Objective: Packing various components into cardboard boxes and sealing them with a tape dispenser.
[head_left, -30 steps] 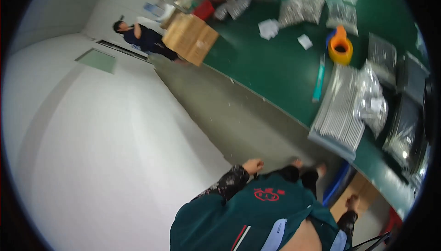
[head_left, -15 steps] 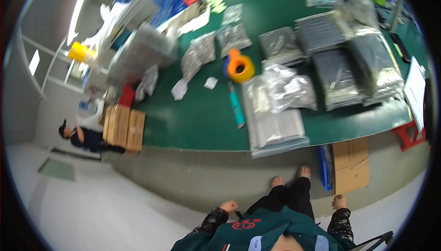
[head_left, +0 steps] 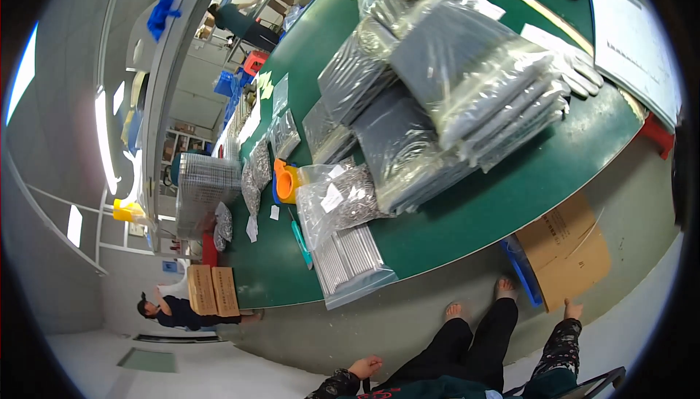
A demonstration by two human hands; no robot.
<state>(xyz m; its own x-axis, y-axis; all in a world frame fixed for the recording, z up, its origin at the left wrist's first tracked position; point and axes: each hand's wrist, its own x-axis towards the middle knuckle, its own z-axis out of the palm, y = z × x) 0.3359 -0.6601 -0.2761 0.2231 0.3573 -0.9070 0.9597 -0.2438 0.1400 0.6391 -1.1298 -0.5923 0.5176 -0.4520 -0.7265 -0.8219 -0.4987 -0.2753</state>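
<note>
Both arms hang low, away from the table. My left hand [head_left: 364,367] is loosely curled over the floor beside my leg, with nothing seen in it. My right hand [head_left: 573,309] hangs near the lower edge of a flattened cardboard box [head_left: 565,249]; its fingers look partly stretched and I see nothing in them. On the table, before me, lie stacks of dark flat pieces in clear plastic bags [head_left: 467,71]. Left of these is a clear bag of small metal parts [head_left: 348,198], resting partly on a bag of thin grey rods [head_left: 348,257].
A teal-handled tool [head_left: 300,244] and an orange tape dispenser [head_left: 286,182] lie to the left. White gloves [head_left: 576,71] and papers [head_left: 634,41] are at right. Cartons [head_left: 213,291] stand by the table's left end, near another person [head_left: 182,311]. A blue bin [head_left: 521,271] sits under the edge.
My view has shifted and turned, so the bagged stacks appear larger and the rod bag further left. Both hands still hang low; the right one's fingers look less curled.
</note>
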